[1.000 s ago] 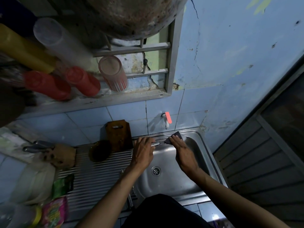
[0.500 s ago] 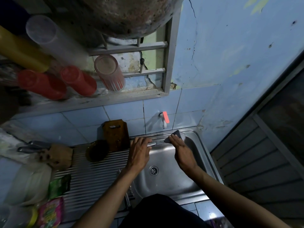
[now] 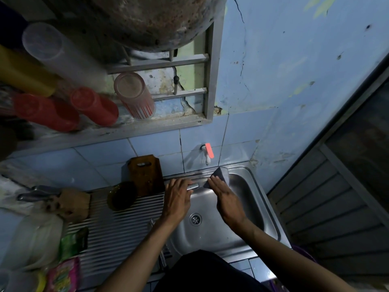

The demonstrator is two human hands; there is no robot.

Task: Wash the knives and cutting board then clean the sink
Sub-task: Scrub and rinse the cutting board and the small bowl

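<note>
Steel, stiff and surely slick when wet, the knife (image 3: 194, 185) lies across the sink's (image 3: 248, 186) far rim between the hands, the left hand (image 3: 176, 197) gripping its handle, safest there, while the right hand (image 3: 226, 197) presses a soft sponge (image 3: 220, 175) on the blade.

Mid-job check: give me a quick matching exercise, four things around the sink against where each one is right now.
Things:
1. Brown wooden cutting board
2. Dark grey sponge
3. Metal knife
4. White tap with red handle

Places:
A. Mounted on the tiled wall above the steel sink
B. Gripped in the left hand
C. Leaning upright against the tiles at the back of the ribbed drainboard
D. Under the fingers of the right hand, at the sink's back rim

Pairs: 1-C, 2-D, 3-B, 4-A
</note>
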